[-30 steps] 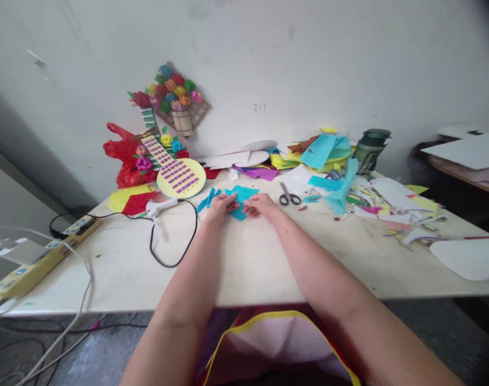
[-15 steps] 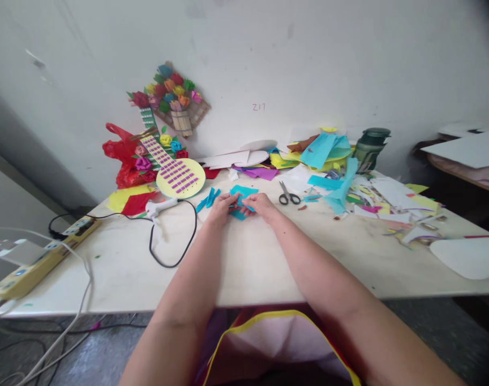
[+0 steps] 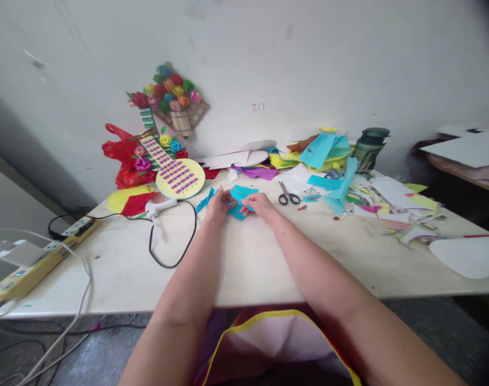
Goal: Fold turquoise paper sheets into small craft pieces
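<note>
Blue paper pieces (image 3: pixel 244 192) lie on the white table between my two hands. My left hand (image 3: pixel 219 206) is open at their left side, its fingers apart and turned toward the paper. With fingers pinched together, my right hand (image 3: pixel 258 205) holds a small piece of blue paper at the right side. Narrow blue strips (image 3: pixel 204 200) rest just left of my left hand, partly covered by it. Black-handled scissors (image 3: pixel 288 197) lie to the right of my right hand.
A glue gun (image 3: pixel 159 206) with a looped black cable lies at the left, near a yellow paper guitar (image 3: pixel 180 178). Paper scraps (image 3: pixel 389 201) cover the right side. Behind them stands a green bottle (image 3: pixel 371 149). A power strip (image 3: pixel 43 260) runs along the left edge.
My left hand has opened and drawn slightly left, away from the paper and my right hand. My right hand has hardly moved.
</note>
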{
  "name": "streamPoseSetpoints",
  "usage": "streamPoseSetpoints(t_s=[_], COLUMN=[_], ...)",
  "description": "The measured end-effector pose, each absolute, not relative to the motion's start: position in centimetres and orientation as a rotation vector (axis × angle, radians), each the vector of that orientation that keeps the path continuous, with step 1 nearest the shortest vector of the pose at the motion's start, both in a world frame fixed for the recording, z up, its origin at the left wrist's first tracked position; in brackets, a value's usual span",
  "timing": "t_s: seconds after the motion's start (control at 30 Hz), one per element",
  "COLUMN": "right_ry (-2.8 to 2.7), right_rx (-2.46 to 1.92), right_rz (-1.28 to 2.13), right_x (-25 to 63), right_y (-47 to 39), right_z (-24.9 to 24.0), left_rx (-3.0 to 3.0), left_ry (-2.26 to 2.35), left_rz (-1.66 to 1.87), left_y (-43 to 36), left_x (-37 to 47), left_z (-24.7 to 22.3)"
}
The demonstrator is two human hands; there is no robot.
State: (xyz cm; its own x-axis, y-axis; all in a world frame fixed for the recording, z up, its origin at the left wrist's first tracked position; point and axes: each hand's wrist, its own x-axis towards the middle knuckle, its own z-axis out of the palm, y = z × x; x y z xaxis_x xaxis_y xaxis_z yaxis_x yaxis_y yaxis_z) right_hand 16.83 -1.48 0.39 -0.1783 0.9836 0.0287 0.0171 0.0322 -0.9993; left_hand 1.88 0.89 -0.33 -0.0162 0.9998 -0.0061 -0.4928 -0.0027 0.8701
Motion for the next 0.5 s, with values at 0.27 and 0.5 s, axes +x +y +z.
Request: streamPoseSetpoints(t_s=[0.27,0.5], right_ry=[-1.425,-1.414], right_rx=[-1.168,-1.141], right_rz=[1.265,1.302], right_x=[16.70,16.86], right_y=[-1.65,-1.73], right_z=[0.59,0.68], left_rx=[1.011,0.806], left_ry=[0.925,0.880], left_rz=[1.426,1.491], left_y=[0.98,0.94], left_x=[1.94,1.49], left_z=[-1.01,-0.30])
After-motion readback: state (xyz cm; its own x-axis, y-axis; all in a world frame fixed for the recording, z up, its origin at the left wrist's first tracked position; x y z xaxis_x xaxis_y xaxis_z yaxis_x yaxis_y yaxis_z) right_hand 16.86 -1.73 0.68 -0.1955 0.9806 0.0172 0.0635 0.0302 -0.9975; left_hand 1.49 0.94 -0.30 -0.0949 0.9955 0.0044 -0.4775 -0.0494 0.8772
